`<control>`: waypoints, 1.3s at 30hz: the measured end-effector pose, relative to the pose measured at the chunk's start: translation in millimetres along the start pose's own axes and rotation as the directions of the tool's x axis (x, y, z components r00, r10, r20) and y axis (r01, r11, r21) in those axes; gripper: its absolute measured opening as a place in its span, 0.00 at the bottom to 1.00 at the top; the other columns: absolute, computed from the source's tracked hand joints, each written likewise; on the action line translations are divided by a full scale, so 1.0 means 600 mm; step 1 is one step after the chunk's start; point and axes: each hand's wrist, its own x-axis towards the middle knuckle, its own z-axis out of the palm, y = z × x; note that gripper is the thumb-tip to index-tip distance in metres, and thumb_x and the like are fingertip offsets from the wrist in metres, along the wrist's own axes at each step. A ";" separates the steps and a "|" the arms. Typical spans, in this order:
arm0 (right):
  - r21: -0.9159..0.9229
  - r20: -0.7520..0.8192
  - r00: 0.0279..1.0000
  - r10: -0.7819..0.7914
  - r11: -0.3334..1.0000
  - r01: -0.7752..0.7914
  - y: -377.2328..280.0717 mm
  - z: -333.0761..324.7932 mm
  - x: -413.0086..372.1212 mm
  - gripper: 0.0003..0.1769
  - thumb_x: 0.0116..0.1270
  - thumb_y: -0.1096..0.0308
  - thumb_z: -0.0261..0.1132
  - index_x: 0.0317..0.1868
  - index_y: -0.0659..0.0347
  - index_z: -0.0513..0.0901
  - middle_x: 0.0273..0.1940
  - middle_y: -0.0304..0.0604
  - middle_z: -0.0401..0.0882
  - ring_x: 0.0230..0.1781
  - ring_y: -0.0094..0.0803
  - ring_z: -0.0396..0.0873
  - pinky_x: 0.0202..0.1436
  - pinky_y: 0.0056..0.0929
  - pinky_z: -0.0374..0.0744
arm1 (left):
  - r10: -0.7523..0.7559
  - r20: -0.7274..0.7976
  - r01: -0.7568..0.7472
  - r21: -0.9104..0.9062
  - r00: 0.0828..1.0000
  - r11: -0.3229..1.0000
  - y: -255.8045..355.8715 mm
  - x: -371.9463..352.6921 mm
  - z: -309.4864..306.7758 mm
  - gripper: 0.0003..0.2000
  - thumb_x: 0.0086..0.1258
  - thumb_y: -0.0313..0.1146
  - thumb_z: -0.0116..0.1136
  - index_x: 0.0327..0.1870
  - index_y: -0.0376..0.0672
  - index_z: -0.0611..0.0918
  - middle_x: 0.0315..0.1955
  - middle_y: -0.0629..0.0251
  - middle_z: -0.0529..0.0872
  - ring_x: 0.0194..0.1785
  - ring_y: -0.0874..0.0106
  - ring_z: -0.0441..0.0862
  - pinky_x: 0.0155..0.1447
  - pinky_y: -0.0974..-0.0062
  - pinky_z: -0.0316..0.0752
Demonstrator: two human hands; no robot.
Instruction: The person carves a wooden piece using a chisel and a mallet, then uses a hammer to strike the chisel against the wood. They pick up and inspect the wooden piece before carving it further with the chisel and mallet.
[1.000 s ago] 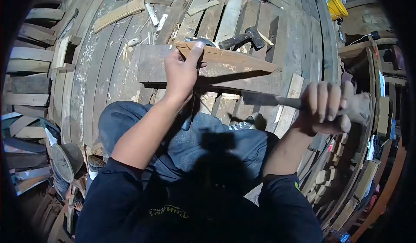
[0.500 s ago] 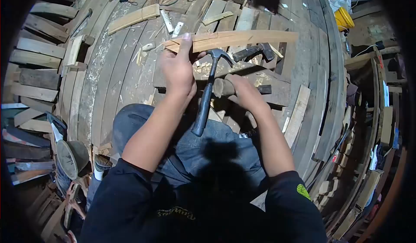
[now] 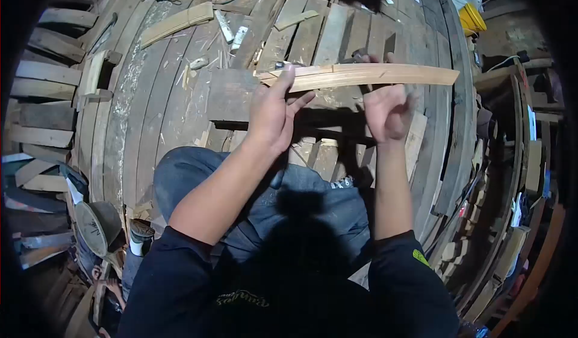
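A long, slightly curved wooden strip (image 3: 367, 75) is held up crosswise, its near end gripped in my left hand (image 3: 274, 112) with the thumb on top. Just under the strip's right half is my right hand (image 3: 388, 115), palm showing and motion-blurred. Its fingers reach up behind the strip, partly hidden, with blurred tips above the upper edge. I see nothing held in it. A dark handle end (image 3: 277, 178) shows at my lap below my left wrist; the rest is covered. Beneath my hands lies a thick wooden block (image 3: 232, 94) in shadow.
Offcuts, including a pale board (image 3: 177, 25), and shavings lie on the plank floor (image 3: 174, 97). A yellow container (image 3: 471, 18) stands at the upper right. Stacked timber (image 3: 54, 91) lines the left, where another person's hat (image 3: 96, 226) and hands show at lower left.
The strip has shifted right and slightly down with my left hand. My right hand has released the rounded wooden piece and moved right and up to the strip. The hammer's head and shaft are now hidden.
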 end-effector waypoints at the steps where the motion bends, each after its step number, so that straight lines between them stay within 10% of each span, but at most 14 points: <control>1: 0.058 -0.109 0.994 -0.025 0.998 0.031 -0.013 0.012 0.004 0.29 0.67 0.48 0.61 0.57 0.63 0.69 0.49 0.49 0.74 0.55 0.41 0.71 0.68 0.47 0.64 | -0.067 0.060 0.062 0.089 0.996 0.994 -0.009 -0.008 0.003 0.12 0.72 0.37 0.57 0.47 0.39 0.77 0.42 0.62 0.82 0.46 0.71 0.80 0.51 0.68 0.77; 6: 0.288 -0.551 0.834 -0.002 0.938 0.193 -0.071 -0.066 0.007 0.21 0.71 0.46 0.56 0.32 0.56 0.69 0.21 0.31 0.64 0.21 0.22 0.66 0.31 0.25 0.72 | -0.341 0.494 -0.104 0.674 0.800 0.731 -0.020 -0.035 0.021 0.13 0.70 0.34 0.57 0.46 0.34 0.83 0.42 0.62 0.85 0.48 0.74 0.80 0.54 0.75 0.73; 8: 0.385 -0.344 0.937 0.053 0.919 0.090 -0.095 -0.091 0.002 0.19 0.71 0.52 0.57 0.30 0.58 0.71 0.16 0.27 0.61 0.16 0.17 0.62 0.25 0.20 0.67 | -0.234 0.710 -0.523 0.665 0.664 0.532 -0.028 -0.035 0.018 0.14 0.67 0.34 0.60 0.47 0.33 0.82 0.39 0.61 0.86 0.45 0.73 0.81 0.53 0.74 0.73; 13: 0.136 -0.242 0.964 0.109 0.988 -0.078 -0.091 -0.069 0.003 0.16 0.72 0.51 0.56 0.32 0.53 0.72 0.14 0.24 0.59 0.13 0.14 0.58 0.22 0.18 0.62 | -0.324 0.623 -0.629 0.771 0.713 0.099 -0.042 -0.070 0.034 0.16 0.64 0.34 0.64 0.50 0.36 0.80 0.35 0.56 0.85 0.39 0.68 0.83 0.47 0.72 0.76; 19: 0.026 -0.138 0.968 0.208 0.978 -0.206 -0.075 -0.060 0.002 0.15 0.72 0.50 0.57 0.33 0.51 0.71 0.14 0.24 0.58 0.13 0.16 0.59 0.22 0.19 0.63 | -0.349 0.685 -0.753 0.650 0.639 -0.104 -0.071 -0.073 0.013 0.10 0.67 0.32 0.56 0.45 0.37 0.77 0.32 0.44 0.81 0.40 0.45 0.79 0.42 0.54 0.74; 28: -0.109 -0.196 0.980 0.036 0.992 -0.058 -0.060 -0.044 0.001 0.15 0.70 0.51 0.59 0.34 0.54 0.73 0.20 0.32 0.65 0.25 0.24 0.69 0.38 0.27 0.73 | -0.203 0.583 -0.614 0.774 0.786 -0.155 -0.075 -0.064 0.010 0.11 0.72 0.37 0.51 0.42 0.36 0.75 0.30 0.42 0.79 0.37 0.43 0.77 0.41 0.52 0.71; 34: 0.365 -0.034 0.911 0.412 0.854 -0.372 -0.064 -0.084 0.005 0.16 0.74 0.54 0.56 0.32 0.54 0.71 0.17 0.26 0.60 0.17 0.14 0.61 0.23 0.15 0.65 | -0.423 0.674 -0.671 0.718 0.606 0.183 -0.064 -0.070 0.017 0.16 0.69 0.42 0.55 0.34 0.35 0.76 0.24 0.46 0.79 0.32 0.49 0.80 0.35 0.56 0.72; 39: 0.346 -0.041 0.873 0.485 0.827 -0.443 -0.058 -0.093 0.011 0.15 0.74 0.57 0.57 0.30 0.55 0.70 0.17 0.26 0.60 0.16 0.14 0.61 0.22 0.15 0.65 | -0.511 0.559 -0.482 0.827 0.653 0.290 -0.068 -0.081 0.023 0.16 0.69 0.42 0.57 0.32 0.34 0.76 0.22 0.49 0.78 0.27 0.59 0.78 0.32 0.65 0.70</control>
